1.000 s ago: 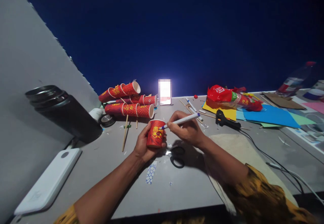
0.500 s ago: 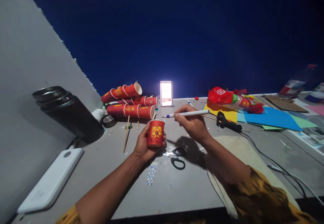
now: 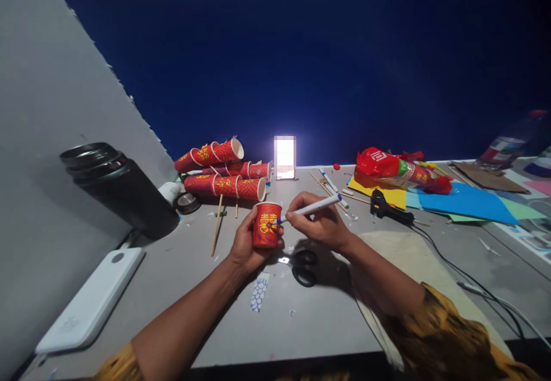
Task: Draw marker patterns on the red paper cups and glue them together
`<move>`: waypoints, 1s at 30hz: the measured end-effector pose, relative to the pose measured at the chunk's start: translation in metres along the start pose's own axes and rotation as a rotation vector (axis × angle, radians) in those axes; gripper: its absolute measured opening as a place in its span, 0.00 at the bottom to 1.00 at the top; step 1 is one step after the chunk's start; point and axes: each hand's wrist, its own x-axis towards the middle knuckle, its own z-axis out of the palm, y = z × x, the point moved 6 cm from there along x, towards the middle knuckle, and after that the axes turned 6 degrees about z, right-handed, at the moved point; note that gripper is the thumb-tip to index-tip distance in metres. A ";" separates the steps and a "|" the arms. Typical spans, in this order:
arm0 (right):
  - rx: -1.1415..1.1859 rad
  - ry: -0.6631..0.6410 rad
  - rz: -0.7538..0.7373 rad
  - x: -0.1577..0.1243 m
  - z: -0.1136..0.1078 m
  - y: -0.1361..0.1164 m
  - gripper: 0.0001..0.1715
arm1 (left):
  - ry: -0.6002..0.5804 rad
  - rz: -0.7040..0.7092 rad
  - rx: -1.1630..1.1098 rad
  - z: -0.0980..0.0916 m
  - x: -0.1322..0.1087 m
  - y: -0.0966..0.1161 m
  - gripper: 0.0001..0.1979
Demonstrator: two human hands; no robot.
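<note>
My left hand (image 3: 248, 243) is closed around a red paper cup (image 3: 262, 234) with yellow characters on its side, held upright above the table. A white marker (image 3: 316, 204) with a blue-violet tip is pinched in my right hand (image 3: 321, 220). Its tip reaches the cup's printed side; whether it touches cannot be made out for certain. Below the cup lie black-handled scissors (image 3: 305, 278), partly in shadow. Nearer to me is a small strip of paper (image 3: 259, 294) with a blue scale pattern.
Stacked red paper cups (image 3: 224, 187) lie at the back left beside a black flask (image 3: 124, 191). A white power bank (image 3: 92, 300) rests on the left. To the right are a glue gun (image 3: 390, 208), coloured paper (image 3: 465, 200) and a red plastic bag (image 3: 379, 166).
My right hand has moved down and slightly left, bringing the marker's tip from above the cup to its side. The marker now slants down toward the cup. My left hand stays nearly still.
</note>
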 end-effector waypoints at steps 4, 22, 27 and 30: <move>0.023 -0.023 -0.014 -0.002 0.003 0.002 0.06 | 0.018 0.005 0.016 -0.001 0.000 0.000 0.23; -0.035 0.074 -0.026 0.002 -0.008 0.001 0.07 | 0.044 -0.016 0.014 -0.004 0.001 -0.002 0.23; -0.005 0.176 0.003 0.008 -0.024 0.009 0.08 | 0.038 -0.005 0.050 -0.004 0.001 0.002 0.26; 0.004 0.197 0.014 0.013 -0.029 0.017 0.09 | 0.039 -0.014 0.041 -0.001 -0.002 0.002 0.26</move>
